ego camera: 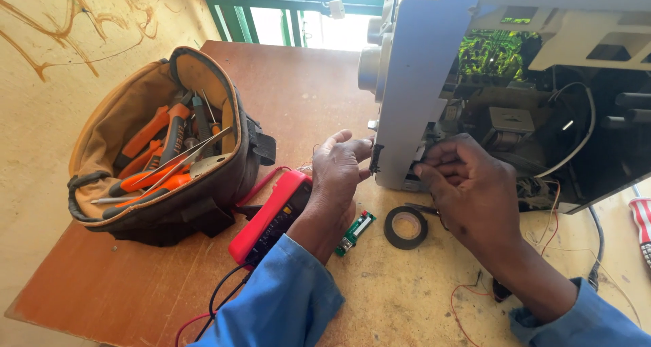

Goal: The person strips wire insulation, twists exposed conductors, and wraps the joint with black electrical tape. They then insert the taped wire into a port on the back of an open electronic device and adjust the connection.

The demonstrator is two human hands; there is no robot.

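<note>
An opened grey electronic device [434, 55] stands on the wooden table [135, 279], its green circuit board [498, 52] and wiring exposed. My left hand [342, 171] pinches a small black part [376, 157] at the device's lower front corner. My right hand [468, 184] reaches into the open side by the lower edge, fingers curled; whether it holds anything is hidden. Both arms wear blue sleeves.
A red multimeter [271, 218] with red and black leads lies under my left wrist. A small green circuit board [356, 232] and a roll of black tape [405, 227] lie in front. An open tool bag [163, 144] with orange-handled tools sits left. Loose thin wires trail at right.
</note>
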